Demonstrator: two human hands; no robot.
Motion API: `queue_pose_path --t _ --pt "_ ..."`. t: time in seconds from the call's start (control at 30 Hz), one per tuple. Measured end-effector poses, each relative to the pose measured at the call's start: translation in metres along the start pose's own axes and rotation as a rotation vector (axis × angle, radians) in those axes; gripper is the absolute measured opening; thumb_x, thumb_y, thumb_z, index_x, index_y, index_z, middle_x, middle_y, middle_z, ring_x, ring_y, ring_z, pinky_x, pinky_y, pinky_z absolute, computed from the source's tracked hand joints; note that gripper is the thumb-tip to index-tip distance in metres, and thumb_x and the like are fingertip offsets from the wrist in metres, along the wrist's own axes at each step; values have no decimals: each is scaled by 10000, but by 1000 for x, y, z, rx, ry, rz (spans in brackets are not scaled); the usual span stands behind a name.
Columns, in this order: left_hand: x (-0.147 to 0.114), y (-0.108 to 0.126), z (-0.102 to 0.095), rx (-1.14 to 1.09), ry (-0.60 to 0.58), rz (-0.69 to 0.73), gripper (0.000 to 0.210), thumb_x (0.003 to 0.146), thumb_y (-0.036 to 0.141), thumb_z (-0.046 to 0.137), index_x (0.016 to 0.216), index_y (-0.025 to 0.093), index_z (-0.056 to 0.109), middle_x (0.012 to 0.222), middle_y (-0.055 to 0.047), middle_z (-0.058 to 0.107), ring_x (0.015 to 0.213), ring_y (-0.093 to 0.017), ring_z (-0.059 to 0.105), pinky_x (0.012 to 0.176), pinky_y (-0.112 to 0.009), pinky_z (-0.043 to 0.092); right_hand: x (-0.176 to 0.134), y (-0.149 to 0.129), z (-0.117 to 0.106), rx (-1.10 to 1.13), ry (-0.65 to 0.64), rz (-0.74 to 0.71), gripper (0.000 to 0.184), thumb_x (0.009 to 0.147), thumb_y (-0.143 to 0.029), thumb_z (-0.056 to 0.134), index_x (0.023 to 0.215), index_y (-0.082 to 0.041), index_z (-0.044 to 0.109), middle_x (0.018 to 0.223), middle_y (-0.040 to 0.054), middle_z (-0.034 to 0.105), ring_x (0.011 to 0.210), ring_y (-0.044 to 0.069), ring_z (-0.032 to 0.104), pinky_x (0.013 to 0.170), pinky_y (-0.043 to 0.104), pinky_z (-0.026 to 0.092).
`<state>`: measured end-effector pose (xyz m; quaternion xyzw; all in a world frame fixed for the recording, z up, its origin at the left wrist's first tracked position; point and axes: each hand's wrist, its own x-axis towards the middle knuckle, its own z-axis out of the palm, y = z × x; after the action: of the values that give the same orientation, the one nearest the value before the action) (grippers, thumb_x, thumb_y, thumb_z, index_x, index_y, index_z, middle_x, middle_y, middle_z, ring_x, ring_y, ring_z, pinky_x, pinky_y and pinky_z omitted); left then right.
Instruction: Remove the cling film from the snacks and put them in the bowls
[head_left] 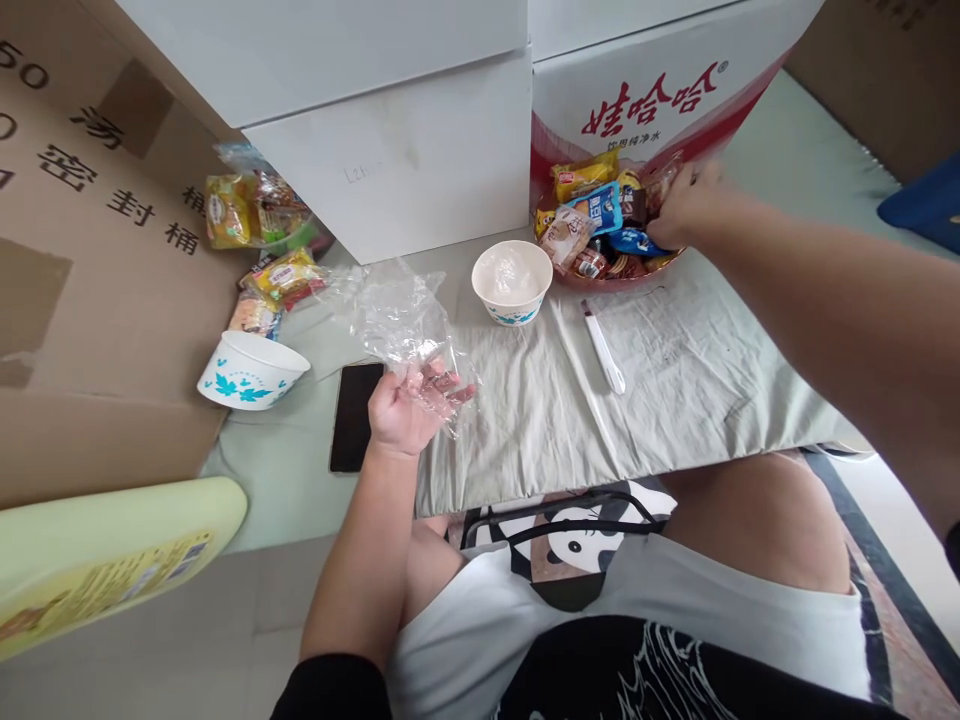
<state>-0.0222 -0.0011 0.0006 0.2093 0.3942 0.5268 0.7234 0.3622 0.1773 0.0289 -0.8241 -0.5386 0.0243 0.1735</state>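
My left hand (409, 410) is palm up over the cloth, its fingers curled in a clear plastic bag (397, 310) that spreads away from me. My right hand (686, 205) reaches to the right side of a red basket (622, 282) heaped with wrapped snacks (592, 205). Blur hides part of its fingers, and a clear-wrapped snack (664, 180) lies against them. Left of the basket stands a white paper bowl (511, 305) with clear plastic inside. A white-handled utility knife (604, 350) lies on the cloth below the basket.
White boxes (405, 150) stand along the back. On the left are a second paper bowl (251, 375), wrapped snacks (289, 275), a black phone (356, 415) and a large cardboard box (97, 260). A yellow-green container (127, 550) is at the lower left.
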Motion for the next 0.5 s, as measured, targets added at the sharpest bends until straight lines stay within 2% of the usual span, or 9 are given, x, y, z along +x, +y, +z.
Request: queue_pose_path --t 0.07,0.1,0.17,0.2,0.27,0.33,0.4,0.43,0.5 --pt "-1 -1 0 12 -37 -10 534 891 490 610 502 183 414 767 -52 627 722 -203 663 806 -499 634 -11 -7 -15 -101 -78 78 492 793 -435 669 713 41 574 1430 395 489 1419 513 416 924 596 367" --pt "-2 -1 1 26 -51 -24 506 867 518 627 525 190 449 797 -69 647 738 -213 660 750 -474 641 -22 -10 -24 -103 -38 15 435 810 -366 699 885 57 629 1493 380 451 1443 503 397 987 612 344" --pt "-5 -1 3 67 -68 -99 423 824 569 633 624 200 576 911 -121 698 782 -249 670 617 -417 627 -57 -17 -38 55 124 -253 406 857 -177 664 1223 -4 631 1519 292 485 1442 424 451 1074 587 358" --pt "-7 -1 4 91 -77 -165 412 818 593 610 711 197 647 977 -153 714 798 -275 681 551 -398 605 -80 -19 -40 173 122 -422 480 833 -95 656 1310 -60 616 1472 254 542 1399 383 513 1094 556 399" --pt "-12 -1 6 144 -123 -349 523 836 638 522 917 163 726 1070 -214 722 817 -337 706 451 -383 549 -131 -23 -32 417 25 -789 583 764 -41 668 1332 -163 621 1356 182 639 1315 341 590 1132 533 450" --pt "-16 -4 5 206 -219 -553 643 842 686 461 1015 125 724 1096 -263 723 811 -395 727 391 -379 500 -181 -26 -13 613 -134 -1024 698 757 -120 719 1424 -237 550 1511 151 548 1429 365 506 1187 572 435" --pt "-18 -8 1 284 -344 -729 674 800 726 505 993 114 714 1075 -290 734 804 -439 744 366 -377 480 -221 -28 8 688 -256 -1078 599 799 -234 740 1373 -289 578 1622 100 445 1518 367 411 1217 592 412" --pt "-18 -10 -1 326 -400 -800 665 763 734 553 952 117 712 1047 -296 743 798 -454 750 360 -378 477 -235 -28 17 696 -275 -1063 450 824 -271 728 1263 -293 633 1629 80 443 1542 367 378 1224 599 398" --pt "-16 -15 -5 387 -432 -872 625 706 734 623 859 133 703 951 -289 761 757 -461 758 348 -379 471 -250 -24 28 688 -260 -1021 105 866 -305 688 965 -276 668 1545 59 548 1531 365 400 1207 605 401"
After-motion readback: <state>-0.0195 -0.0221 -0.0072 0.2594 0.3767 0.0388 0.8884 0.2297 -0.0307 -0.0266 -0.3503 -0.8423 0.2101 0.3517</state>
